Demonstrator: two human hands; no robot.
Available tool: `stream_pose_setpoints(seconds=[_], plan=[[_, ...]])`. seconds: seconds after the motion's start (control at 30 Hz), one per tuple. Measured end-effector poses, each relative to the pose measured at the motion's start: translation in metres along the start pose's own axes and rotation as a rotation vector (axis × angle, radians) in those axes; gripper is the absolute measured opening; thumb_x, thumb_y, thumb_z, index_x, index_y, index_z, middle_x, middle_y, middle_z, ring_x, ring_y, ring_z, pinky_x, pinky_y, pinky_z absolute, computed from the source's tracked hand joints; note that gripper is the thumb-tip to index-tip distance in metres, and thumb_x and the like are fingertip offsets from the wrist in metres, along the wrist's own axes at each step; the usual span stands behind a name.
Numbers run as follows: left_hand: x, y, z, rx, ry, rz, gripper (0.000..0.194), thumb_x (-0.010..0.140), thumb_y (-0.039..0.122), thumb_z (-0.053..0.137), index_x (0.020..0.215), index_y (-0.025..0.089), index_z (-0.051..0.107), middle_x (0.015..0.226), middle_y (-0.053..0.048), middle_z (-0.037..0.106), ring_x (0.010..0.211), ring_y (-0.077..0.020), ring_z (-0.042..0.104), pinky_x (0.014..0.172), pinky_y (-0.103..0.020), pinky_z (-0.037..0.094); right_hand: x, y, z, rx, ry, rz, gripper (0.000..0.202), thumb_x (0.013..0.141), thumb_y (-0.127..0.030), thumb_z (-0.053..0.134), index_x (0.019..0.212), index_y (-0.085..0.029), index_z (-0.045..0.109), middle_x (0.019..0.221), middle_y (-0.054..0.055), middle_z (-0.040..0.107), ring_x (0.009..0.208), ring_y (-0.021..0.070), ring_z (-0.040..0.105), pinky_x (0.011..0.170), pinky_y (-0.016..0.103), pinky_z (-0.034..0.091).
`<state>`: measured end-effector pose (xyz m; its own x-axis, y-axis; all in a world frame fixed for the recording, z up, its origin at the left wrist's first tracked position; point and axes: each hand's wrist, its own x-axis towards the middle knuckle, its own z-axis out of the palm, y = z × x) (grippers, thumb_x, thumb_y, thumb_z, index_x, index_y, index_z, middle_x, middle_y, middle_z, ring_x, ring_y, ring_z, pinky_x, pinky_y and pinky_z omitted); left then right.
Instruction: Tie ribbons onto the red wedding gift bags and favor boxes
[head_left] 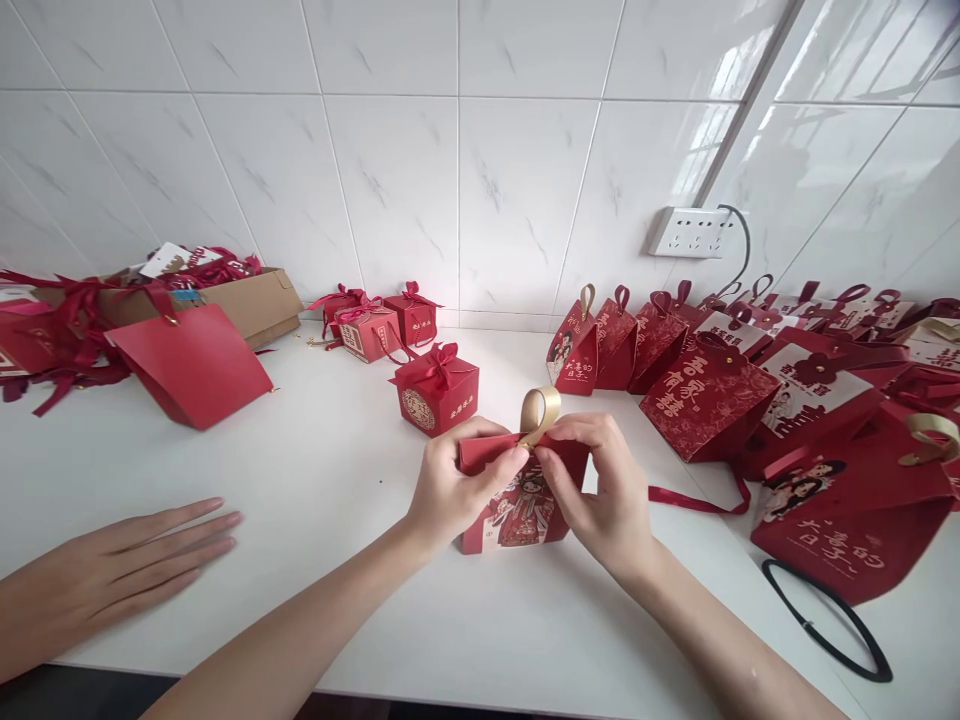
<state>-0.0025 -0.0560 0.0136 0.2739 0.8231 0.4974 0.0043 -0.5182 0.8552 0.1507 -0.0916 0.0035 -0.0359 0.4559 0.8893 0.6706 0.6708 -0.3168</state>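
Observation:
A red gift box (525,515) with a printed figure stands upright on the white table in front of me. A loop of gold ribbon (541,412) rises from its top edge. My left hand (465,480) pinches the top edge on the left, its thumb at the base of the ribbon. From the right, my right hand (600,480) grips the same top edge, thumb in front and fingers behind, close beside the loop. Just behind the left hand sits a small red box with a bow (439,390).
Another person's hand (142,560) lies flat at the left. Behind it are a red bag (195,365) and a cardboard box (262,310) of ribbons. Several red gift boxes (705,400) crowd the right side, near a black band (829,620). A socket strip (694,233) is on the wall.

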Motion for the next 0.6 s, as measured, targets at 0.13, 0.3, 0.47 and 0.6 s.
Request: stream_pose_setpoints(seconds=[0.13, 0.3, 0.47, 0.6], plan=[[-0.0005, 0.0012, 0.003, 0.021, 0.058, -0.021, 0.017, 0.079, 0.027, 0.063, 0.065, 0.018, 0.062, 0.06, 0.004, 0.063, 0.058, -0.0076, 0.057, 0.056, -0.015, 0.046, 0.0013, -0.0008, -0.0011, -0.046, -0.004, -0.016, 0.019, 0.085, -0.009, 0.058, 0.097, -0.023, 0.052, 0.084, 0.002, 0.057, 0.073, 0.0147, 0.058, 0.06, 0.028, 0.05], [-0.0031, 0.002, 0.0038, 0.027, 0.066, -0.01, 0.018, 0.079, 0.025, 0.062, 0.063, 0.018, 0.062, 0.06, 0.004, 0.063, 0.057, -0.0079, 0.057, 0.055, -0.015, 0.046, 0.0, -0.0006, -0.0019, -0.091, -0.019, -0.055, 0.019, 0.085, -0.012, 0.06, 0.101, -0.022, 0.056, 0.084, 0.003, 0.056, 0.07, 0.0137, 0.058, 0.053, 0.026, 0.048], [-0.0026, 0.0007, 0.0038, 0.031, 0.056, 0.001, 0.018, 0.079, 0.026, 0.061, 0.063, 0.018, 0.061, 0.059, 0.003, 0.062, 0.056, -0.0081, 0.056, 0.055, -0.016, 0.045, 0.0003, 0.0013, -0.0009, -0.091, -0.012, -0.052, 0.02, 0.087, -0.007, 0.056, 0.1, -0.021, 0.058, 0.083, 0.003, 0.054, 0.071, 0.013, 0.058, 0.057, 0.026, 0.048], [-0.0009, 0.0, 0.0054, 0.031, 0.067, -0.011, 0.022, 0.079, 0.029, 0.061, 0.061, 0.017, 0.06, 0.059, 0.002, 0.062, 0.054, -0.0089, 0.055, 0.053, -0.019, 0.045, 0.0005, -0.0008, -0.0006, -0.09, -0.013, -0.028, 0.019, 0.087, -0.007, 0.056, 0.097, -0.022, 0.058, 0.081, 0.001, 0.053, 0.068, 0.0122, 0.055, 0.057, 0.025, 0.047]])
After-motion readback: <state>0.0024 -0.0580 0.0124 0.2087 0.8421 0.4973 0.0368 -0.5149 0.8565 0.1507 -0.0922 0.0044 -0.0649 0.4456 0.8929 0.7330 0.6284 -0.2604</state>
